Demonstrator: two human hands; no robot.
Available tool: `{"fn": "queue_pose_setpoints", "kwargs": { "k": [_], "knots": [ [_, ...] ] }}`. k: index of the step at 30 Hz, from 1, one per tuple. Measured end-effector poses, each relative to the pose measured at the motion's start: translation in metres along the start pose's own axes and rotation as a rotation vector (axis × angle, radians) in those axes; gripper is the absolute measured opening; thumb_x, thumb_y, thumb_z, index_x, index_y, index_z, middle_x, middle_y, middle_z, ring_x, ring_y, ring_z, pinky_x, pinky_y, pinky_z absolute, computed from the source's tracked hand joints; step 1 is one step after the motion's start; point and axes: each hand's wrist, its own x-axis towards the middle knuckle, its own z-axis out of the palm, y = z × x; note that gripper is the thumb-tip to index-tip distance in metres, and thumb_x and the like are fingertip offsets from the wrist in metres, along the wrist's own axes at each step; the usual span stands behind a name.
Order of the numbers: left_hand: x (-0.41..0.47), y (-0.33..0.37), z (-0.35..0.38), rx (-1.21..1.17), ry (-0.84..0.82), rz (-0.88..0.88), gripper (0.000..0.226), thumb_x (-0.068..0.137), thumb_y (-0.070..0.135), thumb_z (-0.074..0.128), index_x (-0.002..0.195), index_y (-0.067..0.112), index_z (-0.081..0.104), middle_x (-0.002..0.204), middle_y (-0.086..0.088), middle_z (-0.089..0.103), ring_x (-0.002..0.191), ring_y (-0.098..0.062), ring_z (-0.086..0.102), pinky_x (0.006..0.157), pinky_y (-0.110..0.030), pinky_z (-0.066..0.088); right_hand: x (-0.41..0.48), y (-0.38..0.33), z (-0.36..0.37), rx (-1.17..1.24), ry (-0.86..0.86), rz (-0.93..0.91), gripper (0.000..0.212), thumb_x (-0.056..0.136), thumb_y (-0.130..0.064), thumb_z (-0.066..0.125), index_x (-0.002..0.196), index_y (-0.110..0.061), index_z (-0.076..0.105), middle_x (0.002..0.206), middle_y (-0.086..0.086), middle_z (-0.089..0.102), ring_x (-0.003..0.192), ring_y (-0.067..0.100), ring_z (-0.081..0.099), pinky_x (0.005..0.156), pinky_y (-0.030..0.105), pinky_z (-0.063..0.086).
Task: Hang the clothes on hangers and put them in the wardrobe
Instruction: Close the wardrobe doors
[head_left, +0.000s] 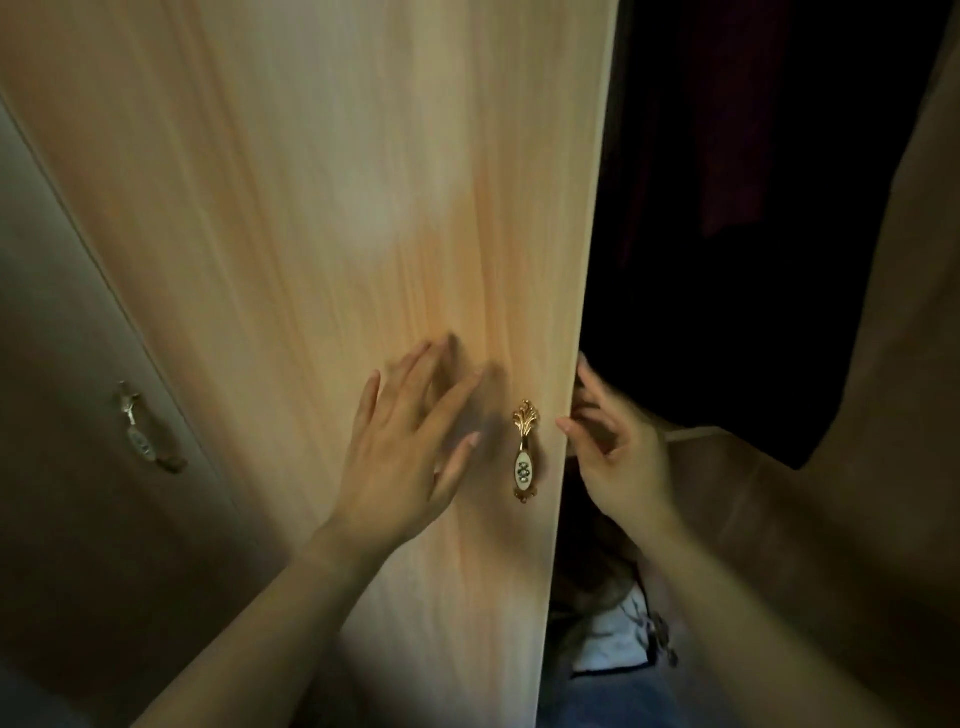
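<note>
A light wooden wardrobe door (322, 218) fills most of the view, with a gold and white handle (524, 449) near its right edge. My left hand (400, 457) lies flat against the door face, fingers spread, just left of the handle. My right hand (615, 462) is at the door's free edge, fingers curled loosely beside it, holding nothing. Behind that edge the wardrobe interior is dark, with dark reddish clothes (737, 156) hanging inside. No hanger can be made out.
A second, shaded door (78, 364) with its own handle (143, 434) stands at the left. Another wooden panel (893, 364) rises at the right. Folded white and blue fabric (613, 644) lies low in the gap.
</note>
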Motion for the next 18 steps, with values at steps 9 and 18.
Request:
{"fn": "queue_pose_setpoints", "kwargs": {
  "k": [9, 18],
  "knots": [
    [0.074, -0.039, 0.070, 0.287, 0.166, 0.047, 0.047, 0.096, 0.046, 0.039, 0.140, 0.028, 0.040, 0.152, -0.010, 0.022, 0.138, -0.030, 0.025, 0.114, -0.046, 0.009, 0.086, 0.070, 0.019, 0.123, -0.144, 0.032, 0.071, 0.085, -0.004, 0.064, 0.128, -0.054, 0.039, 0.122, -0.003, 0.061, 0.102, 0.005, 0.060, 0.082, 0.012, 0.047],
    [0.086, -0.050, 0.082, 0.342, 0.197, 0.029, 0.047, 0.095, 0.045, 0.043, 0.140, 0.031, 0.042, 0.151, -0.010, 0.023, 0.136, -0.029, 0.026, 0.111, -0.048, 0.014, 0.105, 0.077, 0.030, 0.125, -0.166, 0.054, 0.062, 0.086, -0.002, 0.062, 0.134, -0.033, 0.039, 0.126, 0.001, 0.060, 0.113, 0.003, 0.055, 0.090, 0.011, 0.043]
  ]
}}
